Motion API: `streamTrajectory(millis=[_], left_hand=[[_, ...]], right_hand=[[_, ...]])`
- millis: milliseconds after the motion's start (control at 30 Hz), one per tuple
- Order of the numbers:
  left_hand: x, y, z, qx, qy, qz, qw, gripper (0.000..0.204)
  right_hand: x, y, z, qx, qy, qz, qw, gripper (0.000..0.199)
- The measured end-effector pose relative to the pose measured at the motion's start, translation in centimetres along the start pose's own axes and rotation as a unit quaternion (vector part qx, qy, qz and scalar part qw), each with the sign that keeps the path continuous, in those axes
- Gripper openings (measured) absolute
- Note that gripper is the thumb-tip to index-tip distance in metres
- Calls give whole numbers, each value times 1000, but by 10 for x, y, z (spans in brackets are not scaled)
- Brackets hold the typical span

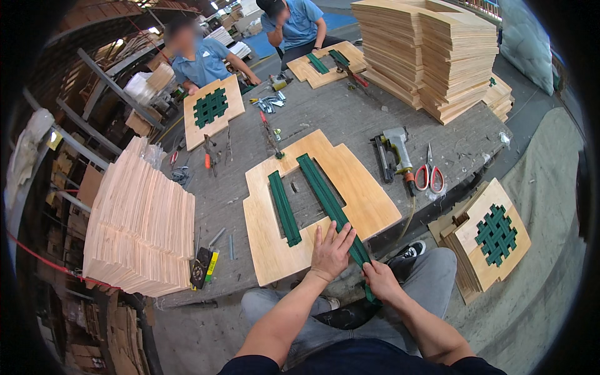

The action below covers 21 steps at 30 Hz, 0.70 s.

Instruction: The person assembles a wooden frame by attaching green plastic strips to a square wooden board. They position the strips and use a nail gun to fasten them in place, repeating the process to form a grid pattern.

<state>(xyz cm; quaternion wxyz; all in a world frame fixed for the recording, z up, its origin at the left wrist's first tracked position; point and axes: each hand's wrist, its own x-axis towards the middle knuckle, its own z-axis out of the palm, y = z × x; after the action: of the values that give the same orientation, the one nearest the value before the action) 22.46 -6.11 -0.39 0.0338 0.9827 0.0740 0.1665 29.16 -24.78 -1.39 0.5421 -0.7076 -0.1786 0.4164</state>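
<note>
Where it crosses the opening of a wooden panel (369, 200), a long green strap (322, 187) runs over the near edge toward the person's lap. The left hand (332, 251) lies on strap and panel with its fingers extended and gripping nothing; the right hand (382, 281) has its fingers closed around the strap's loose end. A shorter green strap (284, 207) spans the opening to the left. The panel rests on a grey table (231, 169), with a staple gun (395, 150) and red-handled scissors (430, 172) to its right. Farther out, one stack of panels (140, 225) stands left, a taller stack (431, 56) far right. Across the table sit two co-workers in blue shirts.
</note>
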Motion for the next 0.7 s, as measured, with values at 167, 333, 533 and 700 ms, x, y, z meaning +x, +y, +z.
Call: streamTrajectory(millis=[167, 333, 533, 700], left_hand=[[0, -1, 1, 5, 2, 6, 1000, 61], [-1, -4, 2, 14, 14, 15, 1000, 56], [-4, -10, -1, 0, 17, 20, 1000, 50], [-6, -15, -5, -23, -13, 21, 999, 49]], right_hand=[[-2, 1, 1, -31, 10, 7, 999, 38], [-1, 8, 2, -64, 4, 7, 998, 38], [7, 11, -7, -205, -20, -26, 978, 38], [30, 24, -8, -267, -47, -35, 962, 40]])
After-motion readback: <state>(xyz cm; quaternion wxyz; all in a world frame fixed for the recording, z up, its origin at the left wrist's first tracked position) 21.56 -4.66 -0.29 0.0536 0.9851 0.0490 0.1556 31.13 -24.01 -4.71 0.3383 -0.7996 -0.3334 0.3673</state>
